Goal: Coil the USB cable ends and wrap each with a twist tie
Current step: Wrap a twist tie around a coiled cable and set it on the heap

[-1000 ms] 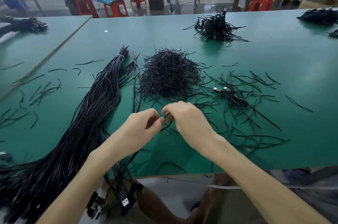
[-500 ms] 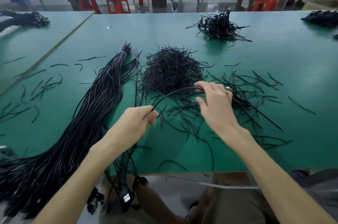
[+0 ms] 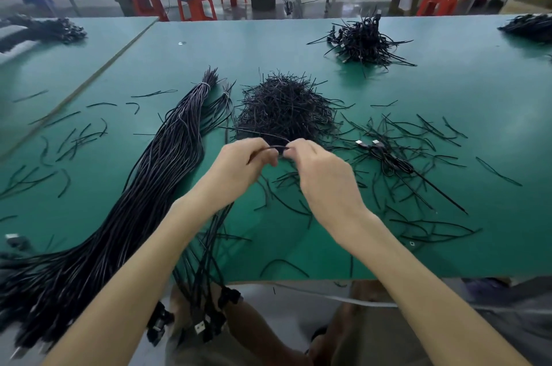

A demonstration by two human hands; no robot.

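Above the green table (image 3: 448, 90), left hand (image 3: 239, 165) and right hand (image 3: 322, 174) pinch what looks like 1 thin black cable (image 3: 276, 147).

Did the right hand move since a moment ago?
Yes. The right hand moved left, away from the two silver plugs it was beside, to meet the left hand in front of the twist tie pile; both pinch the cable.

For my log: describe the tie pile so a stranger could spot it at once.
On the green table, right of the long cable bundle, sits the tie pile. It is a dense round mound of short black strands; the heap behind it is smaller and spikier.
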